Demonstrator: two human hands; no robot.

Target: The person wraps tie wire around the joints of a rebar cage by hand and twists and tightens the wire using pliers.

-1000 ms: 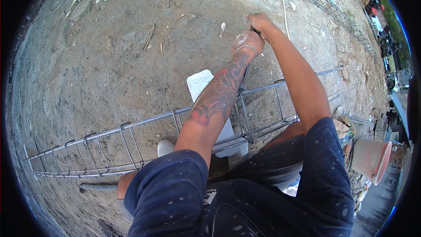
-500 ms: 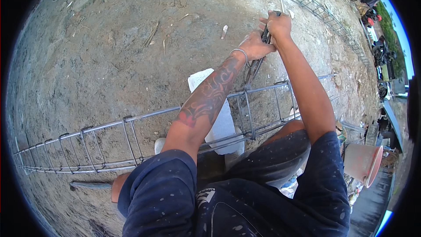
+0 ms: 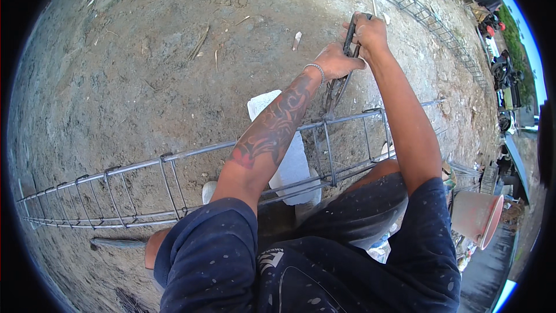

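Long-handled dark pincers (image 3: 336, 94) slant down to the top bar of a steel rebar cage (image 3: 202, 149). Their jaw end meets the bar near a stirrup. My left hand (image 3: 337, 61) is closed around the handles, partly hiding them. Farther up, my right hand (image 3: 370, 30) grips the handle ends, fingers wrapped. A gap shows between the two handles. The cage runs across in front of my knees, its left end far off. Part of a white slab (image 3: 292, 168) shows beneath my left forearm and behind the cage bars.
A second rebar cage (image 3: 417, 13) lies on the dirt at the upper right. At right stands a reddish bucket (image 3: 472, 217). A bundle of tie wire (image 3: 120, 243) lies left of my leg. Assorted clutter lines the far right edge.
The pincers' handles have spread slightly apart between my hands. Both hands stay on the tool, and the jaw end remains at the same bar.
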